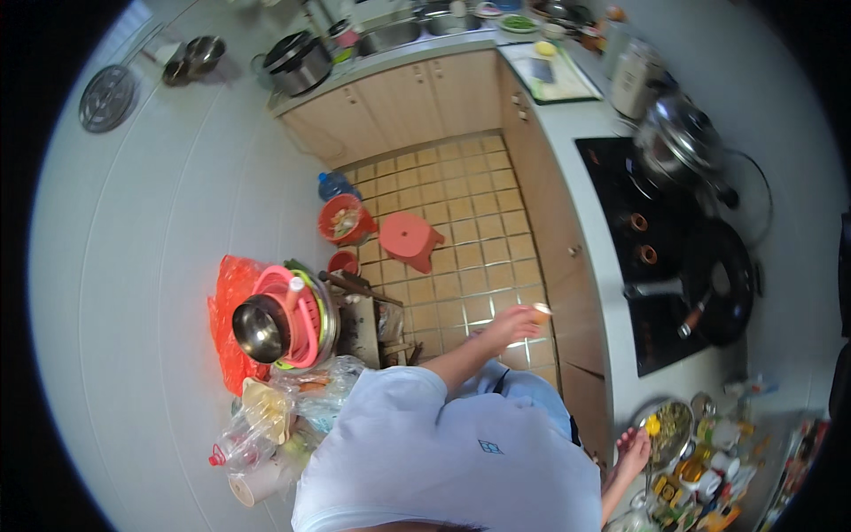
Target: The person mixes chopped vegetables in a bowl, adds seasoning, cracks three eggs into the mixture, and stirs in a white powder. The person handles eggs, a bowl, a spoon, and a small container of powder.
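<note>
My left hand (510,327) reaches out over the floor in front of my body, its fingertips pinching a piece of eggshell (542,313). On the right, my right hand (635,449) is at the near edge of a metal bowl (689,435) on the counter. Inside the bowl lie a bright yellow egg yolk (653,425) and a chopped greenish mixture (671,422). The right fingers are bent, and whether they hold anything is hard to tell.
A black cooktop (602,169) carries a steel pot (685,139) and a black wok (734,279). Several bottles and jars (691,472) crowd the counter beside the bowl. A red stool (407,234) and a red bin (342,219) stand on the tiled floor. Stacked basins (306,319) are at left.
</note>
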Demonstrator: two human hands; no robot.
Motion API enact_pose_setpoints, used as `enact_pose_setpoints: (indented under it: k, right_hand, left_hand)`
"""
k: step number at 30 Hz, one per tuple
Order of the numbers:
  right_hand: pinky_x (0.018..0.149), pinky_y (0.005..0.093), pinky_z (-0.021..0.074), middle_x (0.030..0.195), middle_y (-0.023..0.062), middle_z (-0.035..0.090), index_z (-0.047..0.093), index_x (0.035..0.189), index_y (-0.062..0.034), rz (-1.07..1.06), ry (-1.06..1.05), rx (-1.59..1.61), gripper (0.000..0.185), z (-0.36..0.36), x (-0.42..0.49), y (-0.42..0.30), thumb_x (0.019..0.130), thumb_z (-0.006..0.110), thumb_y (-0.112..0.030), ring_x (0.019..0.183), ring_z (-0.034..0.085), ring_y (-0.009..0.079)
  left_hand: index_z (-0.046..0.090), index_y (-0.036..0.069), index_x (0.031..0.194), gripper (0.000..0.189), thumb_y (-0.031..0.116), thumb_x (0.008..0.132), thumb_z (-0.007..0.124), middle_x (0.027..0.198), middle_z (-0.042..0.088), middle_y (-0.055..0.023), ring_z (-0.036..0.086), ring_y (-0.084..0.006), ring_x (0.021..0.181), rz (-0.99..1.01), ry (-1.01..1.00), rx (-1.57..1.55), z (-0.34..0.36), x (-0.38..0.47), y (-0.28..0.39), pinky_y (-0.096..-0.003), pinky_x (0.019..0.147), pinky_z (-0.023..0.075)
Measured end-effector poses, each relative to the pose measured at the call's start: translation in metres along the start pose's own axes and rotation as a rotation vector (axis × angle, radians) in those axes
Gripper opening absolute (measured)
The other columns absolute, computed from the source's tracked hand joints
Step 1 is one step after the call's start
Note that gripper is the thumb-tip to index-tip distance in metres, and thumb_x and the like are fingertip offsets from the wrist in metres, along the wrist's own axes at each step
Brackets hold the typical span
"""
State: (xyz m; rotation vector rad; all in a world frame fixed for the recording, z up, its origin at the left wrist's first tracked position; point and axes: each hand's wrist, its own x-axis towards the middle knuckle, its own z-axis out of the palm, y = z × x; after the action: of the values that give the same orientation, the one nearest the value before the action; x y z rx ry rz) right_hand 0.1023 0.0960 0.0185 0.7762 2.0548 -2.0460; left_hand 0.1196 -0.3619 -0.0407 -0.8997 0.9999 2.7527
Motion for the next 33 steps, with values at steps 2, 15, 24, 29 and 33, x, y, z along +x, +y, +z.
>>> enact_pose_setpoints:
  k: [2,15,24,29,33]
  right_hand:
    - [0.069,0.0280,0.0537,0.100,0.0062,0.067,0.058,0.127,-0.0055,0.059,-0.021,0.007,0.033,0.042,-0.014,-0.002,0.103,0.061,-0.029,0.080,0.064,0.0135]
    - [0.072,0.0291,0.0539,0.100,0.0052,0.067,0.058,0.128,-0.0083,0.014,-0.302,-0.154,0.033,0.213,-0.008,-0.045,0.103,0.062,-0.030,0.082,0.064,0.0144]
    - [0.070,0.0282,0.0518,0.097,0.0058,0.066,0.057,0.129,-0.0069,0.112,-0.124,-0.055,0.033,0.174,-0.070,-0.009,0.105,0.057,-0.029,0.080,0.062,0.0139]
    - [0.061,0.0273,0.0464,0.086,0.0039,0.062,0.061,0.122,-0.0054,0.142,0.191,0.053,0.030,0.106,-0.116,0.010,0.105,0.057,-0.030,0.071,0.058,0.0121]
    - [0.057,0.0257,0.0461,0.080,0.0031,0.066,0.064,0.121,-0.0063,0.185,0.455,0.226,0.040,0.053,-0.146,0.019,0.105,0.057,-0.042,0.065,0.058,0.0107]
  left_hand:
    - [0.061,0.005,0.118,0.032,0.029,0.097,0.066,0.096,0.067,-0.0097,0.065,-0.0175,0.075,0.053,0.263,-0.124,-0.100,0.003,0.014,-0.0297,0.070,0.0572]
    - [0.027,0.003,0.156,0.083,0.060,0.100,0.050,0.145,0.047,-0.0285,0.052,-0.0434,0.129,0.541,1.030,-0.748,-0.315,-0.023,0.329,-0.0493,0.098,0.0539]
    - [0.066,0.009,0.089,0.016,0.008,0.091,0.050,0.065,0.056,-0.0015,0.047,-0.0106,0.051,0.260,0.462,0.213,-0.205,0.069,0.180,-0.0267,0.042,0.0340]
    - [0.062,0.010,0.074,0.025,0.001,0.086,0.042,0.062,0.051,0.0004,0.045,-0.0105,0.057,0.055,0.019,0.645,-0.091,0.062,0.122,-0.0287,0.048,0.0356]
    - [0.052,0.013,0.069,0.026,0.006,0.090,0.038,0.056,0.039,0.0018,0.034,-0.0094,0.044,-0.081,-0.156,0.704,0.028,0.035,0.105,-0.0261,0.038,0.0252]
